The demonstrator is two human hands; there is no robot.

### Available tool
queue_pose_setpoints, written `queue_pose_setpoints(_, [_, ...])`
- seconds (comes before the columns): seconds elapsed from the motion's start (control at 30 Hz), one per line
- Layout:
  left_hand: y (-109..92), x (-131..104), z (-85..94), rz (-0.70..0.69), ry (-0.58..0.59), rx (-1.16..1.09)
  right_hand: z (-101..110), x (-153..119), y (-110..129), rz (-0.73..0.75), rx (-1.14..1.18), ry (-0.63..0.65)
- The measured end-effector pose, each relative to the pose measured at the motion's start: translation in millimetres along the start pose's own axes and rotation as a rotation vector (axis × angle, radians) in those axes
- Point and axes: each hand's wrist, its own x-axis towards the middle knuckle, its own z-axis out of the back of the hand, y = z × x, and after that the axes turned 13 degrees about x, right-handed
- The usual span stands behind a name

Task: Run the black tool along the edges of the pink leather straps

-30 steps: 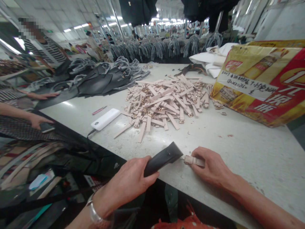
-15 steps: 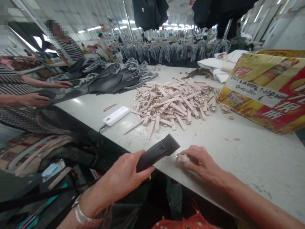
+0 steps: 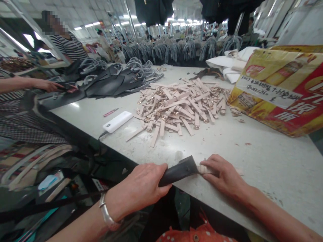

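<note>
My left hand [image 3: 147, 181] is closed around a black leather piece [image 3: 182, 170], whose free end points right over the table's near edge. In my right hand [image 3: 222, 173], thumb and fingers pinch a pale strap [image 3: 202, 168]. The strap's end meets the open end of the black piece; whether it has gone inside I cannot tell. Beyond both hands lies a heap of pale straps with gold-coloured metal fittings [image 3: 176, 107].
A white power bank [image 3: 117, 122] with a cable and a thin red tool [image 3: 110, 112] lie left of the heap. At right stands a yellow-red carton [image 3: 275, 97]. Dark bag pieces [image 3: 113, 82] are piled at back left, near a co-worker's hand [image 3: 47, 85].
My left hand has moved right and slightly down with the black piece, closing the gap to the strap in my right hand. The co-worker's hands have shifted at the left.
</note>
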Motion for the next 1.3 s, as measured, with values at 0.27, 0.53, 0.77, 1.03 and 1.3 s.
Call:
queue_pose_setpoints(0.27, [-8,18,24.0,-0.024,0.057,0.081,0,-1,-2,0.028,0.080,-0.048])
queue_pose_setpoints(0.53, [-5,25,22.3,0.028,0.114,-0.002,3,0,5,0.056,0.011,-0.013])
queue_pose_setpoints(0.77, [-6,21,13.6,0.043,0.081,-0.022,-2,1,11,-0.001,-0.063,-0.031])
queue_pose_setpoints(1.03, [-10,20,17.9,0.061,0.101,-0.010,-6,-3,9,0.050,-0.186,-0.071])
queue_pose_setpoints(1.3, [-10,21,17.7,0.060,0.097,0.003,3,-5,10,-0.007,-0.118,-0.020])
